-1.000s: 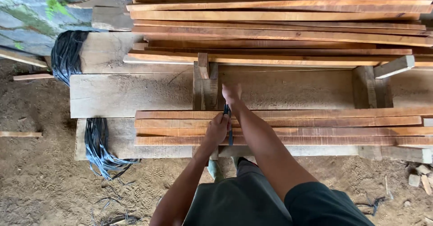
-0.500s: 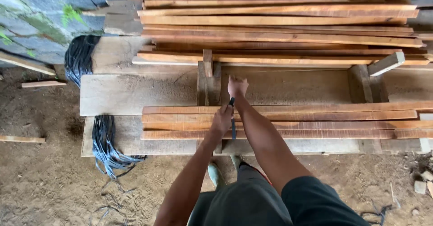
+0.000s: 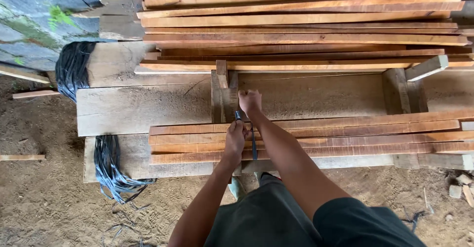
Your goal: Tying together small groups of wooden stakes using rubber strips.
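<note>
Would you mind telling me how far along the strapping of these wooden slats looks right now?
Done: a few slats lie side by side on the bench. In hand: the left hand and right hand hold a dark strap stretched across the near slats. Left: the strap shows no knot, and the big stack behind lies loose. Dark strap bundles hang off the bench's end.

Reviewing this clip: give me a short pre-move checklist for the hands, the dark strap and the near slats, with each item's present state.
1. Left hand closed on the dark strap: ok.
2. Right hand closed at the strap's upper end: ok; grip detail cannot tell.
3. Strap run between the hands is straight: ok.
4. Near slats lie flat and side by side on the plank bench: ok.
5. Strap passes under the slats: cannot tell.
</note>
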